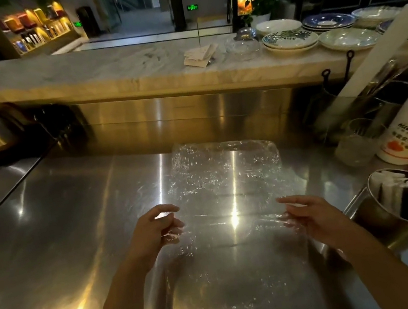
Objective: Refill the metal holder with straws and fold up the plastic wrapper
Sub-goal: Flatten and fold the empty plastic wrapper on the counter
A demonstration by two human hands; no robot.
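Across the steel counter (76, 224) the clear plastic wrapper (226, 190) lies spread flat in front of the person, its long axis running straight away from the body toward the back panel, the far edge crumpled and the near part reaching down between the forearms. Both hands sit at its two side edges about midway along: the left hand (156, 231) pinches the left edge between thumb and fingers, and the right hand (308, 215) appears to grip the right edge the same way, though the film is so clear that the exact contact there is hard to make out. Neither hand is nearer than the other; the wrapper spans the gap between them. Judging from this, the coming fold would bring the far end back toward the body, or the near end forward, along that long axis, and the counter beyond is bare enough to allow it. Just right of the right hand stands the metal holder (381, 229), tilted, with paper-wrapped straws (391, 188) already inside, near enough to catch a swinging edge. Farther right stand a white bottle (404, 131) and a glass (356, 143).
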